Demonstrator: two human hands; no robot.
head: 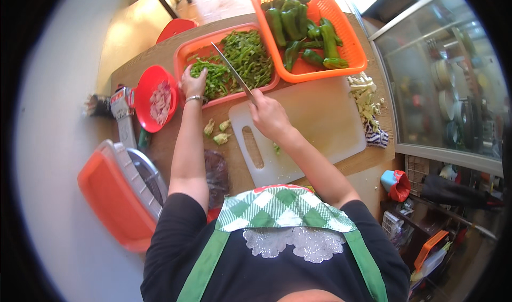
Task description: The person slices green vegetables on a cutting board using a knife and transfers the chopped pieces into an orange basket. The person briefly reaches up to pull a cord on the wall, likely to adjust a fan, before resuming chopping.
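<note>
My left hand (195, 81) is over the left end of a pinkish-orange plastic tray (185, 50), its thumb and fingers apart beside the chopped green peppers (248, 60). My right hand (269, 114) grips a kitchen knife (233, 70) by the handle. The blade slants up and left above the tray, between two heaps of the chopped pieces. Beneath my right forearm lies a white plastic cutting board (316, 114) with a handle slot. A small green scrap (276, 148) and pale bits remain on it. Whole green peppers (294, 22) fill part of an orange plastic basket (354, 62).
A red colander (144, 114) with chopped purplish-white pieces (161, 102) stands at left. Pepper cores (221, 138) lie on the wooden table (168, 142). More pale trimmings (366, 98) and a striped cloth (376, 137) line the board's right side, near a glass-doored cabinet (444, 82).
</note>
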